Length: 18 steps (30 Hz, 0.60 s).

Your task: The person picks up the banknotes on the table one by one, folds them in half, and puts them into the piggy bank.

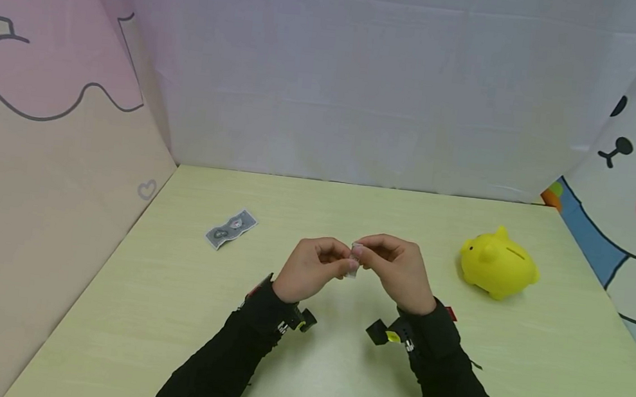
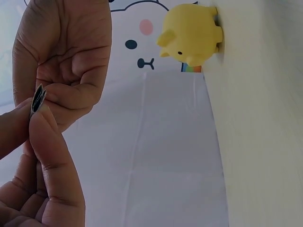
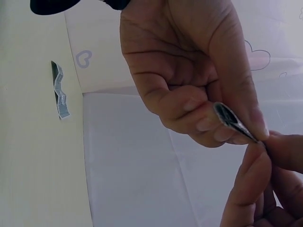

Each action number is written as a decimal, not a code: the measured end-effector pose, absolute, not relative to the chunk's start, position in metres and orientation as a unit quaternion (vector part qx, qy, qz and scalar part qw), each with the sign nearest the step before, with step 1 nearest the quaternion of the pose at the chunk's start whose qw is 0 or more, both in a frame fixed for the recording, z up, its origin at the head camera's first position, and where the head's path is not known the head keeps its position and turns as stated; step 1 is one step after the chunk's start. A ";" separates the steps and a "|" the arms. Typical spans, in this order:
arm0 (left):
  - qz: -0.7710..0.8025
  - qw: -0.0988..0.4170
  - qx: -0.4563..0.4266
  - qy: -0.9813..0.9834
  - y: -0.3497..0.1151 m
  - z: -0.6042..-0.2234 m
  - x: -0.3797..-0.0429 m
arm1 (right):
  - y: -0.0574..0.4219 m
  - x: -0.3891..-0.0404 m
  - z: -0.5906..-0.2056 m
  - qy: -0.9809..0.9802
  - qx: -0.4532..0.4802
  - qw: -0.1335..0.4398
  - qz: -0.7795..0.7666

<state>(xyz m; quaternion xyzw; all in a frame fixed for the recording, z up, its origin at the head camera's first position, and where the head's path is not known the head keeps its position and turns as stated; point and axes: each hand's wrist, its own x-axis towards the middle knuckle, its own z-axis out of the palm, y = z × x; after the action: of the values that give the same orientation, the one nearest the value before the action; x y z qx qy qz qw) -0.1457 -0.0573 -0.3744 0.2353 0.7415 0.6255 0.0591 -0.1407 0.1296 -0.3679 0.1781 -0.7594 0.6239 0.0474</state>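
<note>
Between my two hands, over the middle of the table, is a small folded banknote (image 1: 355,251). The thumb and finger of my left hand (image 1: 310,269) pinch one side of it. My right hand (image 1: 398,268) pinches the other side. In the left wrist view the folded note (image 2: 38,100) shows its layered edge, and in the right wrist view the note (image 3: 227,116) forms a narrow loop at its end. A second grey banknote (image 1: 231,229), creased and unfolded, lies on the table to the left. To the right stands a yellow piggy bank (image 1: 498,264) with a slot on top.
The pale wooden table (image 1: 166,312) runs back to a white curtain (image 1: 318,82). Printed cloths with cartoon figures hang at the left and right sides. Black sleeves (image 1: 220,356) with small wrist cameras cover both forearms.
</note>
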 end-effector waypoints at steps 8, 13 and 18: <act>0.639 0.080 0.232 0.729 -0.057 -0.374 -0.145 | 0.132 -0.141 -0.367 -0.761 0.182 0.058 0.620; 0.641 0.097 0.226 0.727 -0.059 -0.373 -0.144 | 0.133 -0.141 -0.366 -0.758 0.175 0.056 0.625; 0.634 0.097 0.231 0.732 -0.058 -0.373 -0.144 | 0.133 -0.142 -0.366 -0.762 0.167 0.056 0.624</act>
<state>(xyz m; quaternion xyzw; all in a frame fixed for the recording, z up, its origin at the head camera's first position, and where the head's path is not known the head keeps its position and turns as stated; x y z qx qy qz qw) -0.1444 -0.0584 -0.3729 0.2311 0.7317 0.6338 0.0974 -0.1418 0.1334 -0.3661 0.1667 -0.7615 0.6238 0.0565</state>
